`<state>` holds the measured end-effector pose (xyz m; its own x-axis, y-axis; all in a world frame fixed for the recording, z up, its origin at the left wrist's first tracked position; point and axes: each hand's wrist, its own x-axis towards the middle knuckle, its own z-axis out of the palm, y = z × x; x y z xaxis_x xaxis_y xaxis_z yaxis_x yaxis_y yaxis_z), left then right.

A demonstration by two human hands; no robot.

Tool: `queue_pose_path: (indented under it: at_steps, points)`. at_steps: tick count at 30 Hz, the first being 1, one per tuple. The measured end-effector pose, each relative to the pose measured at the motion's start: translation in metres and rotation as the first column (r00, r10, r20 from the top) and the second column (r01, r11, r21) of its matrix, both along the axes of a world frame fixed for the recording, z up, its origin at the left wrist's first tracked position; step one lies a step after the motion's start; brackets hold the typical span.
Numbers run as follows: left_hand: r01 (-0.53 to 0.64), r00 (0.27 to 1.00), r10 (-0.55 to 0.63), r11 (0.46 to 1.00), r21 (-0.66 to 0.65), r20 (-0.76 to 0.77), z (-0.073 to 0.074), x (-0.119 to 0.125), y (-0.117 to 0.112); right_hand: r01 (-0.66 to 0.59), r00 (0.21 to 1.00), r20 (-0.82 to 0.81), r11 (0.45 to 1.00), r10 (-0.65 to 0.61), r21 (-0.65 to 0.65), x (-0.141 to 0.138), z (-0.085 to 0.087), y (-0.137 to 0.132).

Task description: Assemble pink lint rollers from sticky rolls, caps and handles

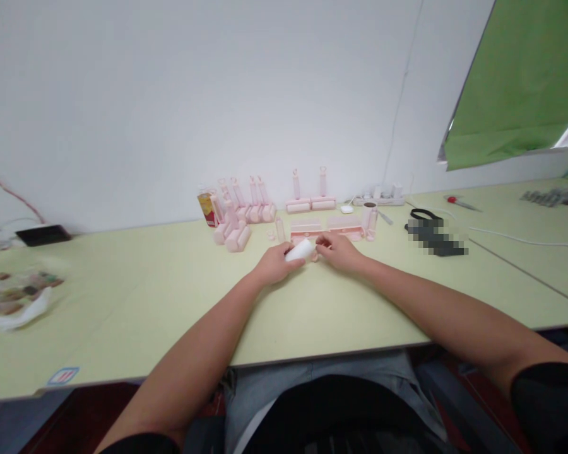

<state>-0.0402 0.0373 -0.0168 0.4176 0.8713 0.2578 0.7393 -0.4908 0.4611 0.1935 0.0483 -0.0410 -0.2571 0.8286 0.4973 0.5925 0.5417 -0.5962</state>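
Note:
My left hand (pixel 274 265) is closed around a white roll (pixel 300 250), which lies slanted just above the pale green table (pixel 137 315). My right hand (pixel 339 251) is closed at the roll's right end, fingers pinched on a small pink part I cannot make out. Behind the hands lie two pink covers (pixel 326 227). Several pink lint rollers (pixel 241 217) stand and lie further back, left of centre, and two more rollers (pixel 311 198) stand upright by the wall.
A small bottle (pixel 207 208) stands beside the pink rollers. A power strip (pixel 381 194), a black strap (pixel 428 221), scissors (pixel 459 202) and a white cable lie at the right. A plastic bag (pixel 14 296) sits at the left edge. A green sheet (pixel 520 75) hangs upper right.

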Motion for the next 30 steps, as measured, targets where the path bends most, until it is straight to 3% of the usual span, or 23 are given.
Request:
queue_pose_path:
  at_steps: [4, 8, 21, 30]
  points:
    - [-0.018, 0.999, 0.018, 1.0, -0.019, -0.031, -0.0026, -0.0001, 0.0008, -0.074, 0.927, 0.37, 0.997, 0.054, 0.039, -0.0074, -0.0017, -0.0089]
    - [-0.03, 0.999, 0.029, 0.999, -0.045, -0.025, -0.0008, -0.0005, 0.0001, -0.055, 0.892, 0.45, 0.997, 0.029, 0.045, -0.0074, -0.0004, -0.0112]
    - [-0.036, 0.999, 0.037, 0.998, -0.046, 0.022, 0.0026, -0.0005, -0.0011, 0.006, 0.918, 0.396, 1.0, -0.005, 0.0, -0.0035, -0.0002, -0.0081]
    - [-0.017, 0.999, 0.02, 0.998, -0.055, 0.046, 0.0017, 0.0008, -0.0034, 0.074, 0.997, 0.033, 0.997, -0.073, -0.038, -0.0012, -0.0004, -0.0022]
